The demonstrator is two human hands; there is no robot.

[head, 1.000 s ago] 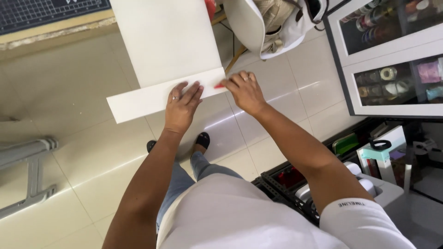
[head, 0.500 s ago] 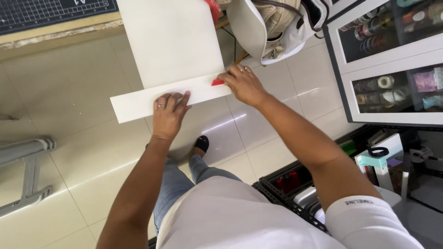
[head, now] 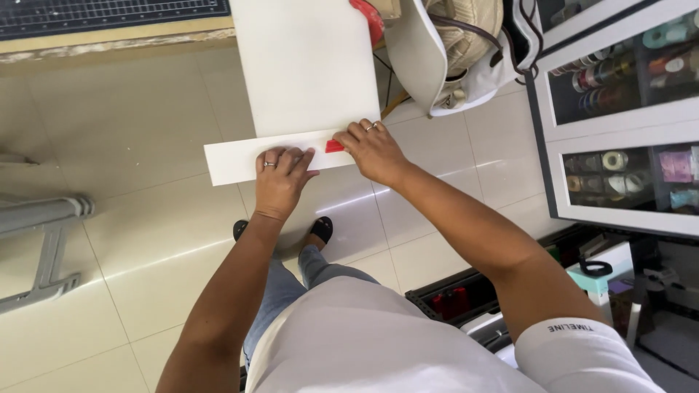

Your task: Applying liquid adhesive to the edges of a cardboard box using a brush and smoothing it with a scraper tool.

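Note:
A large white sheet (head: 306,65) lies in front of me with a folded white strip (head: 233,160) along its near edge. My left hand (head: 280,178) rests flat on that strip, fingers spread, a ring on one finger. My right hand (head: 371,149) is closed on a small red tool (head: 334,146) and holds it against the strip's right end. The two hands are close together, the red tool between them.
A cutting mat (head: 109,14) lies on a table edge at the top left. A white bag (head: 466,58) hangs at the top right. A glass-front cabinet (head: 619,109) with tape rolls stands at right. A grey metal stand (head: 44,247) is at left. Tiled floor lies below.
The strip and both hands have shifted slightly left and down in view. My left hand slid left along the strip while my right hand kept the red tool pressed at its right end.

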